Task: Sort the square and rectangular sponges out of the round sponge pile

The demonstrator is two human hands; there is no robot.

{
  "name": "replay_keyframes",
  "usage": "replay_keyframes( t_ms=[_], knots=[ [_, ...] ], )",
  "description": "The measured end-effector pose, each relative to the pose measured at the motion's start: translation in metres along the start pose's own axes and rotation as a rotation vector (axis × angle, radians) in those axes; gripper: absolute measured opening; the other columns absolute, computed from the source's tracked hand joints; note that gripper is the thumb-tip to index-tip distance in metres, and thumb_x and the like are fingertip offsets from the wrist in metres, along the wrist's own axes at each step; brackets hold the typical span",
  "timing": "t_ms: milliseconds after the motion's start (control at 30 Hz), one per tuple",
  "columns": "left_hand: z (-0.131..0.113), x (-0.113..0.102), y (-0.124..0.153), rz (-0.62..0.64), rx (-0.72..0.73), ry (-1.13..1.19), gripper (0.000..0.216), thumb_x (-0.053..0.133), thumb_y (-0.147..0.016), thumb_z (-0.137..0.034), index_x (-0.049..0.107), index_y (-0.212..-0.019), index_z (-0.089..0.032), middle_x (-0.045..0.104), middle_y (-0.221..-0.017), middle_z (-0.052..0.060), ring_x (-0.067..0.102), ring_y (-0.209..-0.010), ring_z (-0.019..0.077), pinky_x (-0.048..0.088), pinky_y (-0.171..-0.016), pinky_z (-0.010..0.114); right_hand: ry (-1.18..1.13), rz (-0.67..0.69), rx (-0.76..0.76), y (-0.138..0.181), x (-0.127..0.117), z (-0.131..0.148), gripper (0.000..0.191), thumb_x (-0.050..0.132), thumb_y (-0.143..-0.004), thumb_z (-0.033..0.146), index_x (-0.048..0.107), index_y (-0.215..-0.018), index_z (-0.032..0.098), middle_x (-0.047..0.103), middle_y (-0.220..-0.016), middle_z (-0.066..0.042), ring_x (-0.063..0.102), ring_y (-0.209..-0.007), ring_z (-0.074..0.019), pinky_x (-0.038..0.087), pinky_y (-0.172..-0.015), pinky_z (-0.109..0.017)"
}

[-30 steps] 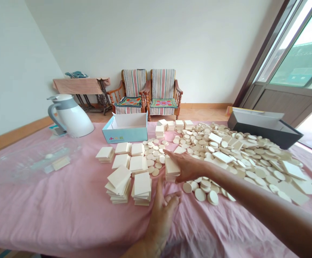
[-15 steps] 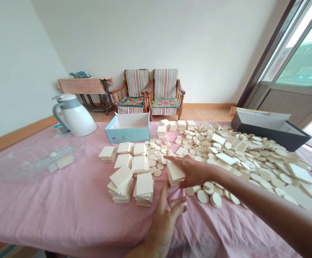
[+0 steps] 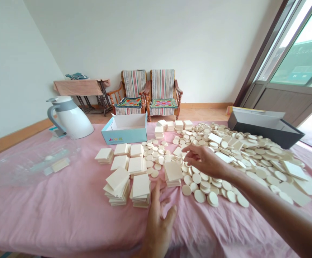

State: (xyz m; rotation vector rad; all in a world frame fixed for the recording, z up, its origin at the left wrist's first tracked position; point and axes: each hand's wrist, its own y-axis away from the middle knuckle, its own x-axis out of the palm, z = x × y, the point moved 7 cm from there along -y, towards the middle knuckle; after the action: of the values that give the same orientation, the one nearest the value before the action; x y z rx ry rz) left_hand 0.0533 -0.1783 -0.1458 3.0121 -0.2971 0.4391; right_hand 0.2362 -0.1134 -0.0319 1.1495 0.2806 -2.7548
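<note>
Low over the pink cloth, my left hand (image 3: pixel 160 216) has its thumb and fingers apart and holds nothing. Just beyond its fingertips stands a stack of square wooden tiles (image 3: pixel 173 172). My right hand (image 3: pixel 203 159) hovers over loose round wooden discs (image 3: pixel 196 178), right of that stack, its loosely bent fingers apart with nothing visible in them. Left of my left hand are more square stacks; the nearest one (image 3: pixel 140 186) is close to my fingers, and another stack (image 3: pixel 117 182) has its tiles turned askew.
A light blue open box (image 3: pixel 125 135) stands behind the stacks, and a black box (image 3: pixel 266 129) at the far right behind the disc pile. At the left are a white jug (image 3: pixel 76 120) and a clear plastic tray (image 3: pixel 18 166). Two chairs are beyond the table.
My right hand has let go of the tile stack and moved away to the right, over the discs. My left hand has shifted slightly left. The view has turned a little.
</note>
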Motion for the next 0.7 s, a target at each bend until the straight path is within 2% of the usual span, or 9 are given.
replay_keyframes(
  t_ms=[33, 100, 200, 300, 467, 700],
  knots=[
    [-0.002, 0.002, -0.001, 0.013, 0.01, 0.012, 0.078, 0.069, -0.077, -0.033, 0.031, -0.145, -0.028, 0.027, -0.154, 0.009, 0.039, -0.135, 0.0306, 0.041, -0.105, 0.038, 0.0, -0.022, 0.05, 0.006, 0.004, -0.005, 0.025, 0.05, -0.081, 0.018, 0.062, -0.103, 0.016, 0.071, -0.085, -0.006, 0.067, -0.075, -0.0182, 0.052, -0.07, -0.03],
    [-0.005, 0.008, -0.006, 0.026, 0.002, 0.053, 0.082, 0.072, -0.075, -0.031, 0.031, -0.146, -0.027, 0.028, -0.154, 0.008, 0.034, -0.138, 0.0304, 0.037, -0.11, 0.038, -0.019, -0.028, 0.111, 0.021, 0.019, -0.01, 0.024, 0.046, -0.076, 0.011, 0.063, -0.092, 0.017, 0.071, -0.082, -0.005, 0.067, -0.073, -0.0177, 0.051, -0.067, -0.028],
    [-0.007, 0.013, -0.015, 0.015, 0.002, 0.048, 0.08, 0.073, -0.072, -0.024, 0.038, -0.143, -0.026, 0.043, -0.147, 0.008, 0.031, -0.14, 0.0308, 0.034, -0.112, 0.04, -0.051, 0.003, 0.143, 0.038, 0.044, -0.008, 0.026, 0.046, -0.074, 0.01, 0.063, -0.09, 0.019, 0.072, -0.084, -0.005, 0.067, -0.079, -0.0193, 0.049, -0.068, -0.028],
    [-0.006, 0.017, -0.022, 0.03, 0.003, -0.002, 0.078, 0.073, -0.072, -0.019, 0.041, -0.142, -0.026, 0.053, -0.139, 0.008, 0.033, -0.139, 0.0313, 0.033, -0.113, 0.042, -0.032, 0.078, 0.141, 0.042, 0.06, -0.002, 0.024, 0.048, -0.072, 0.011, 0.065, -0.087, 0.021, 0.071, -0.081, -0.004, 0.066, -0.08, -0.0214, 0.049, -0.068, -0.029],
    [-0.011, 0.021, -0.028, 0.05, -0.004, -0.03, 0.078, 0.071, -0.07, -0.014, 0.042, -0.141, -0.025, 0.055, -0.137, 0.008, 0.04, -0.135, 0.0319, 0.035, -0.111, 0.043, 0.003, 0.125, 0.193, 0.03, 0.063, 0.004, 0.03, 0.051, -0.069, 0.011, 0.065, -0.093, 0.021, 0.071, -0.082, -0.005, 0.064, -0.079, -0.0238, 0.047, -0.068, -0.031],
    [-0.027, 0.033, -0.029, 0.148, 0.03, -0.071, 0.065, 0.061, -0.077, -0.009, 0.046, -0.138, -0.027, 0.052, -0.14, 0.004, 0.047, -0.13, 0.0268, 0.036, -0.11, 0.038, -0.027, 0.111, 0.179, 0.028, 0.068, 0.014, 0.021, 0.047, -0.065, 0.01, 0.06, -0.08, 0.017, 0.069, -0.08, -0.004, 0.062, -0.074, -0.0181, 0.042, -0.062, -0.024]
  ],
)
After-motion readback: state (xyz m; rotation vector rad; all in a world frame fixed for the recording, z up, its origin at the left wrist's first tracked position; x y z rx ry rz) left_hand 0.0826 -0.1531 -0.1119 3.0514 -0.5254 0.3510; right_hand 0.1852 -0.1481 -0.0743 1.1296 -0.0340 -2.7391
